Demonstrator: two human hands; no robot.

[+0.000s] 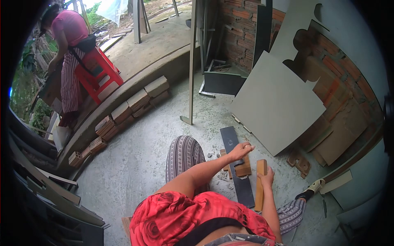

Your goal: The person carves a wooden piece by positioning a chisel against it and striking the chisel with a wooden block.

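My left hand (pixel 241 151) is closed above a long dark board (pixel 243 189) lying on the floor; what its fingers hold, if anything, is too small to make out. A short dark piece shows just below that hand. Around my right hand (pixel 267 178) the fingers wrap a long yellowish wooden block (pixel 260 186), which stands tilted beside the board. Under the dark board lie brown wood pieces (pixel 243 169), with grey crumbs and chips scattered around them.
A large pale panel (pixel 279 102) leans against the brick wall (pixel 242 24) at right. One narrow upright strip (pixel 192 65) stands ahead. Stacked bricks (pixel 137 99) line the low curb at left. Another person (pixel 72 33) is beside a red stool (pixel 98 74) outside. Dark panels (pixel 74 213) are at lower left.
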